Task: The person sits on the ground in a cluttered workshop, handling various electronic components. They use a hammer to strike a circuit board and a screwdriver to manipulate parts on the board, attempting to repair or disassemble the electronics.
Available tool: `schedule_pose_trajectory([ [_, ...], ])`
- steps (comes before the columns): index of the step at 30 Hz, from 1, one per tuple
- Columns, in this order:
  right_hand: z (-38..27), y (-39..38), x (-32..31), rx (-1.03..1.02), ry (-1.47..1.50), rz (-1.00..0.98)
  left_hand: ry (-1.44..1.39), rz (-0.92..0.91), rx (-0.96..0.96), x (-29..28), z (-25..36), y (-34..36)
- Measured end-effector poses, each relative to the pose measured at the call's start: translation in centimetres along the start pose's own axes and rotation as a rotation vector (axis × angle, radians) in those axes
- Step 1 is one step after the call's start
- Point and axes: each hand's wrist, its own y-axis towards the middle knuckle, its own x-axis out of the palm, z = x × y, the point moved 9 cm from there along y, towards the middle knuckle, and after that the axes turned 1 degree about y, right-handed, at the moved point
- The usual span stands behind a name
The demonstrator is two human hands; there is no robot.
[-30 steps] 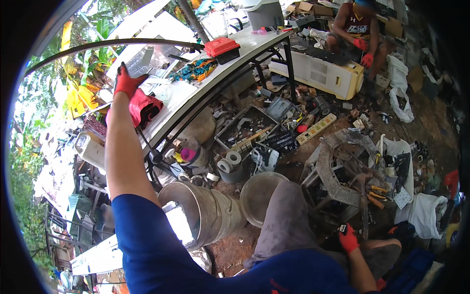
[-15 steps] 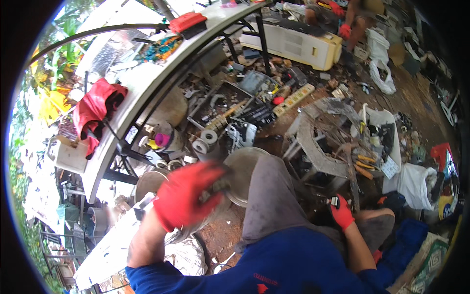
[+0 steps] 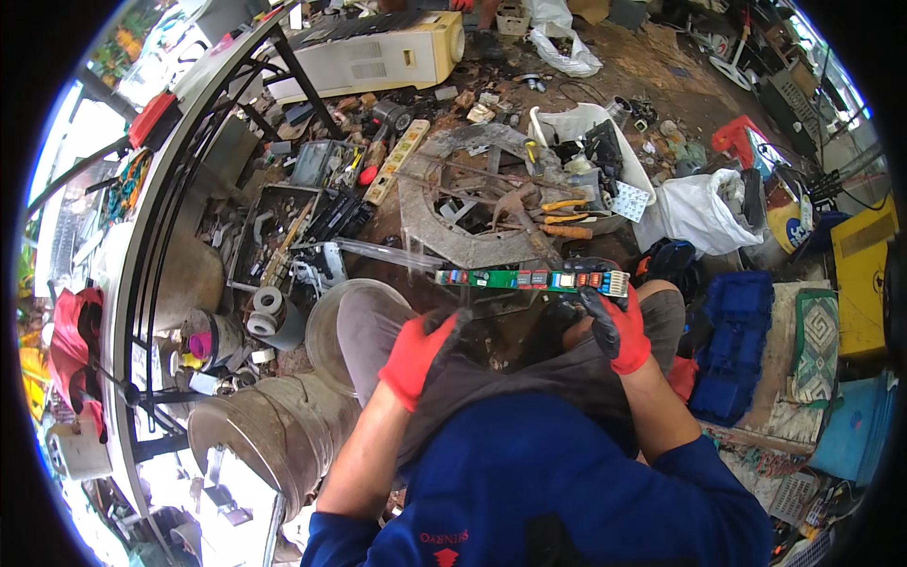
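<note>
Circuit board (image 3: pixel 529 280) now plainly visible, snug between right fingers (image 3: pixel 599 306); left fingers' (image 3: pixel 444 328) hold unclear

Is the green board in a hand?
In: the right hand grips the green circuit board at its right end, thumb against its near edge.

The dirt floor (image 3: pixel 694 94) bears a white tub (image 3: pixel 631 159) and buckets (image 3: pixel 304 411).
</note>
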Motion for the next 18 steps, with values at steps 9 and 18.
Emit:
schedule_pose_trajectory([
  [9, -5.0, -3.6, -5.0, -0.080, 0.104, 0.142, -0.878, -0.217, -0.152, 7.7, -4.9, 6.0],
  [18, 0.8, -5.5, -5.2, 0.194, 0.614, -0.152, -1.217, -0.058, 0.074, 5.7, -3.2, 5.8],
])
